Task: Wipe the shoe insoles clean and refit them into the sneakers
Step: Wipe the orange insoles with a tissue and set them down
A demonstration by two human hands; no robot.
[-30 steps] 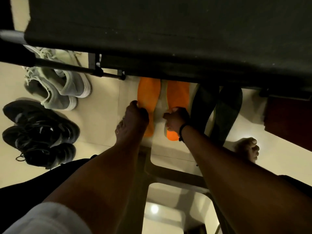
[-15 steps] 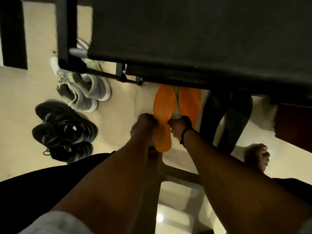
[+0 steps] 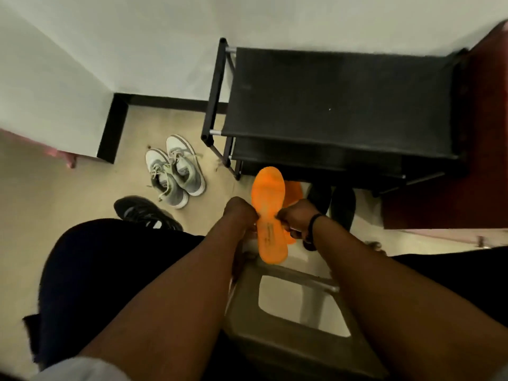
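Curled tight, left hand (image 3: 239,213) and right hand (image 3: 295,218) pinching the raised orange insole (image 3: 268,213) at its waist from either side. Lifted off the floor since a moment ago, so probably ready for wiping; second orange insole (image 3: 293,191) lying just behind it. Left of the raised insole: grey sneakers (image 3: 176,173), near the black rack (image 3: 341,105).

Black fabric rack (image 3: 341,105) against white wall (image 3: 110,37), beige floor (image 3: 55,193).
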